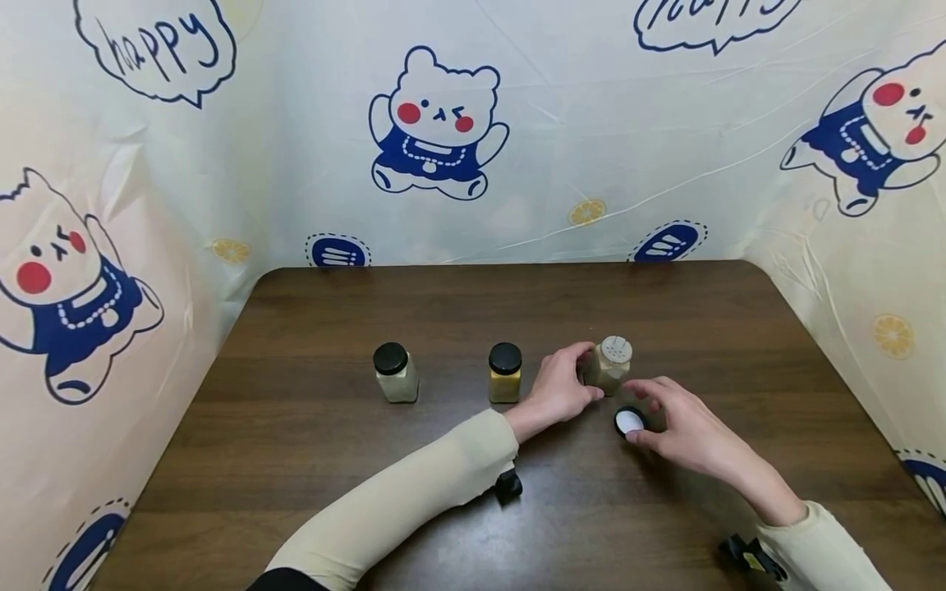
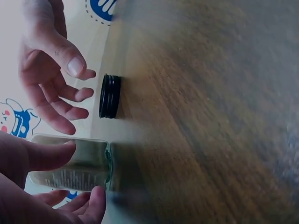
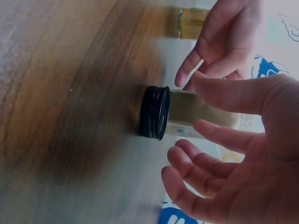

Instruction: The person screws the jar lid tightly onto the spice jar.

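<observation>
My left hand grips an uncapped glass spice jar standing upright on the table, thumb on one side and fingers on the other. A perforated shaker insert covers the jar's mouth, and pale brownish powder shows through the glass. In front of the jar lies a black screw lid, its white inner face up. Around that lid hovers my right hand, fingers spread and loosely bent, with nothing in its grasp. In the head view its thumb comes right at the lid's edge.
Left of the hands stand two black-capped jars on the brown wooden table: one with yellow contents, the other with whitish contents. A printed cartoon curtain hangs behind the table and along both sides.
</observation>
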{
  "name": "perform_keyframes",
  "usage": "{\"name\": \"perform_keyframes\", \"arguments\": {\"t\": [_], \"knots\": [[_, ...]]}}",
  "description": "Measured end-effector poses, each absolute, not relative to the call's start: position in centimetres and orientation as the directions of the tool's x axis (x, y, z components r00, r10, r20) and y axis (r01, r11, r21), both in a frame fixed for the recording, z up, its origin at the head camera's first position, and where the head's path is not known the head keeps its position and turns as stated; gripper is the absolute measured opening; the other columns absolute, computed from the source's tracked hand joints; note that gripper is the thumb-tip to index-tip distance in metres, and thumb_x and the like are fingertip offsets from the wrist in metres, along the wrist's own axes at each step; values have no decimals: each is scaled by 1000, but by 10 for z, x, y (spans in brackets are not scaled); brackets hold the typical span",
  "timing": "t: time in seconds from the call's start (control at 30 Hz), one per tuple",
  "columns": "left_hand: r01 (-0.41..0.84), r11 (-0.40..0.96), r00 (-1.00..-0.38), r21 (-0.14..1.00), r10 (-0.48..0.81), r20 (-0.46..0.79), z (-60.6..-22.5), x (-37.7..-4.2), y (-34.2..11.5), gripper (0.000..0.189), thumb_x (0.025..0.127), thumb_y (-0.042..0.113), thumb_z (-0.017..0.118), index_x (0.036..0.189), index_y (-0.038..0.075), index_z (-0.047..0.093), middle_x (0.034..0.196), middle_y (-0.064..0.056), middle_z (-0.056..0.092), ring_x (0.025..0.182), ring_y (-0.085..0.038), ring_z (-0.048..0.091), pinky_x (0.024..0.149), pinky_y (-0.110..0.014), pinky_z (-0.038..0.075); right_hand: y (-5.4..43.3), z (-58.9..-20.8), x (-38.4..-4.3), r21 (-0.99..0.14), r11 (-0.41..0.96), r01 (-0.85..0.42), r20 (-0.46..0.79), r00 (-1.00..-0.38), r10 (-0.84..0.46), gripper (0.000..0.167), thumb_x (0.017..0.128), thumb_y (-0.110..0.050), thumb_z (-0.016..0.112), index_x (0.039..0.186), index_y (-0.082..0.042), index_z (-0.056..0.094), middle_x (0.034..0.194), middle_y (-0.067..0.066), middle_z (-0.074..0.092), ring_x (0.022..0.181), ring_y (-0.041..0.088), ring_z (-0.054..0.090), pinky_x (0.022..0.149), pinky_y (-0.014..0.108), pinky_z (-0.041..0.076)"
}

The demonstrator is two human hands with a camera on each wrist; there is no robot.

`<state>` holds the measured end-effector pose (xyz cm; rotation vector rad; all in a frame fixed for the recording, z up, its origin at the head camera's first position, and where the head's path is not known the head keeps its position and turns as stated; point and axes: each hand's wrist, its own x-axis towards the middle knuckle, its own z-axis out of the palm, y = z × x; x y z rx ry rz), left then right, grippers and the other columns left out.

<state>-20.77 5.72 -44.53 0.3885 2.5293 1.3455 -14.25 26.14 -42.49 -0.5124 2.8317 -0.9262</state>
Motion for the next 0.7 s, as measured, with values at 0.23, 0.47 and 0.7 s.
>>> {"name": "perform_keyframes", "arguments": {"t": [0.23, 0.47, 0.7], "knots": [[117, 553, -937, 825, 337, -94, -448, -212, 60, 64, 87, 8, 87, 146, 10, 61, 131, -5, 69, 123, -18, 63, 103, -32, 50, 262, -427, -142, -580, 768, -271, -33, -934, -355, 59, 82, -14, 93, 133, -1, 66, 124, 17, 63, 100, 28, 63, 77, 44, 52], [83, 544, -942, 835, 316, -113, -449, -215, 61, 58, 87, 8, 88, 140, 10, 66, 127, -3, 72, 120, -17, 65, 102, -31, 50, 261, -429, -143, -566, 780, -267, -60, -930, -362, 59, 81, -15, 93, 132, -1, 67, 121, 14, 63, 97, 25, 60, 76, 41, 50], [54, 541, -945, 839, 299, -132, -449, -215, 62, 56, 86, 7, 89, 138, 10, 68, 125, -3, 72, 121, -18, 65, 103, -33, 49, 260, -429, -143, -562, 783, -266, -68, -929, -364, 58, 81, -14, 93, 131, -1, 67, 120, 14, 63, 96, 24, 60, 76, 41, 50]]}}
